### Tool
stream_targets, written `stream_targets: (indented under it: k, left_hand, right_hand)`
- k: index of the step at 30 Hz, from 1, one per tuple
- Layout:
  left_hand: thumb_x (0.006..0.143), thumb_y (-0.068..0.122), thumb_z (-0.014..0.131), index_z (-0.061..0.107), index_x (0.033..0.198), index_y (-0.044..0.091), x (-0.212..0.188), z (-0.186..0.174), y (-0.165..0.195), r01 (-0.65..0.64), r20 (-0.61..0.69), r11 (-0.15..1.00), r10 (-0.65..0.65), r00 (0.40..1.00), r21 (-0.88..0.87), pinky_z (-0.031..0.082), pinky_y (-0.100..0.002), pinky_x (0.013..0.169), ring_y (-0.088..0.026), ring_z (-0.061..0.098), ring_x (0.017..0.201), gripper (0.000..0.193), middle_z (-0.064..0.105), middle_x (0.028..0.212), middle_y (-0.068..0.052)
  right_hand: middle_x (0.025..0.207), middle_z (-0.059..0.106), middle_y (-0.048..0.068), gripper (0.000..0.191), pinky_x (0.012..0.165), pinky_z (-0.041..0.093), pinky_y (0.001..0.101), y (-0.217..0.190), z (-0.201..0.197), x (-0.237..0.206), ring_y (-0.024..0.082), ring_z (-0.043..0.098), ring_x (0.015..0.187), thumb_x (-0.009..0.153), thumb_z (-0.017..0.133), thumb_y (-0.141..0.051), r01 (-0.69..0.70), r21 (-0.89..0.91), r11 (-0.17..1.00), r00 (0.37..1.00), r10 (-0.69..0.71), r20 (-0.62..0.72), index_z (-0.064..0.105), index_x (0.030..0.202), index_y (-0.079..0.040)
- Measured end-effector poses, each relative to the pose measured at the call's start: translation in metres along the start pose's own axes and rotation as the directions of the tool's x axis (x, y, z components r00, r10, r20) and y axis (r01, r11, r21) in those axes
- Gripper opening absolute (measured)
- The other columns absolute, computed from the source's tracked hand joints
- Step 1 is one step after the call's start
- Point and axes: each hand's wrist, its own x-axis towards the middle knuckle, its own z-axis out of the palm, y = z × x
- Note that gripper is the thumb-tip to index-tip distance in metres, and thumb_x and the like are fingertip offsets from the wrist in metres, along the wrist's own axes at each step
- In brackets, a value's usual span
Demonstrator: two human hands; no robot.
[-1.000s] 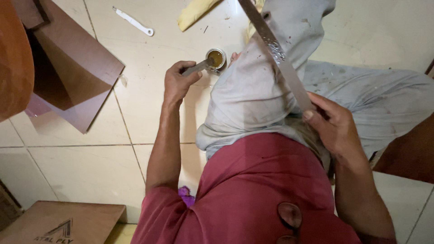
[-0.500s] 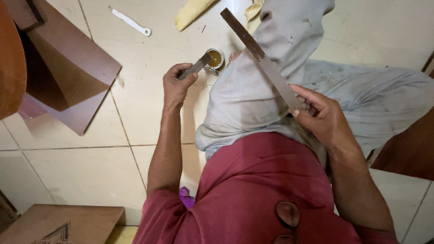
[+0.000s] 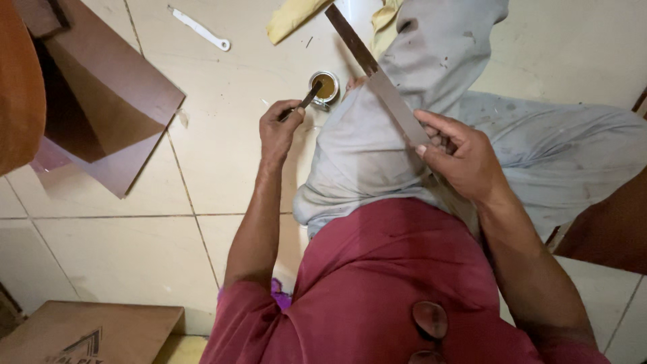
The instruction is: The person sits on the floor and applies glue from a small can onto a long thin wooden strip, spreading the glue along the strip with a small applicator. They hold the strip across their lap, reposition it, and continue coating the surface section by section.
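I sit on a tiled floor in grey trousers and a red shirt. My left hand (image 3: 282, 129) grips a thin dark tool (image 3: 304, 102) whose tip dips into a small round tin (image 3: 325, 85) of brown paste on the floor. My right hand (image 3: 459, 156) holds a long flat strip (image 3: 379, 79), dark at its far end and pale grey near my fingers. The strip lies slanted across my raised knee.
Brown laminate sheets (image 3: 101, 101) lie on the floor at the left. A white tool (image 3: 200, 28) and a yellow cloth (image 3: 293, 17) lie at the top. A cardboard box (image 3: 81, 334) sits at the bottom left. A brown board (image 3: 610, 229) is at the right edge.
My right hand has tilted the strip and drawn it toward my knee. My left hand has kept the tool's tip in the tin.
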Motion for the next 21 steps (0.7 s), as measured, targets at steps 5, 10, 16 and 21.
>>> stream_targets:
  k: [5, 10, 16, 21]
  left_hand:
    - [0.093, 0.007, 0.075, 0.074, 0.108, -0.002, -0.005, 0.002, -0.004, -0.075, 0.032, 0.987, 0.08, 0.996, -0.14, 0.053, -0.025, 0.074, -0.011, 0.064, 0.083, 0.017, 0.071, 0.097, -0.004]
    - [0.095, 0.007, 0.073, 0.074, 0.109, -0.003, -0.008, 0.008, -0.004, -0.092, 0.016, 0.984, 0.095, 0.995, -0.151, 0.053, -0.026, 0.076, -0.011, 0.063, 0.085, 0.017, 0.071, 0.097, -0.005]
    - [0.094, 0.007, 0.072, 0.074, 0.109, -0.005, -0.005, 0.009, -0.007, 0.022, -0.026, 0.977, -0.028, 0.999, -0.212, 0.052, -0.027, 0.074, -0.013, 0.063, 0.079, 0.019, 0.071, 0.088, -0.007]
    - [0.095, 0.004, 0.072, 0.073, 0.11, -0.005, -0.019, 0.002, 0.012, -0.111, 0.001, 0.928, 0.119, 0.993, -0.357, 0.053, -0.03, 0.078, -0.016, 0.063, 0.083, 0.017, 0.071, 0.095, -0.009]
  right_hand:
    - [0.109, 0.068, -0.001, 0.055, 0.075, 0.049, 0.0207, -0.001, 0.006, 0.009, 0.005, 0.058, 0.085, 0.092, 0.072, -0.001, -0.044, 0.066, 0.997, 0.999, 0.043, 0.018, 0.06, 0.146, -0.004]
    - [0.112, 0.067, 0.0, 0.051, 0.086, 0.051, 0.0204, 0.001, 0.015, 0.018, 0.006, 0.059, 0.095, 0.094, 0.075, -0.003, 0.03, -0.008, 1.0, 0.999, -0.03, 0.016, 0.061, 0.143, -0.003]
    - [0.104, 0.065, 0.001, 0.053, 0.075, 0.05, 0.021, 0.001, 0.023, 0.03, 0.006, 0.057, 0.083, 0.092, 0.074, -0.007, -0.042, -0.022, 0.999, 0.998, 0.043, 0.038, 0.062, 0.144, -0.007]
    - [0.102, 0.066, 0.006, 0.056, 0.07, 0.048, 0.0187, 0.003, 0.026, 0.031, 0.004, 0.056, 0.078, 0.093, 0.073, -0.004, -0.085, -0.047, 0.995, 0.995, 0.087, 0.046, 0.06, 0.147, -0.005]
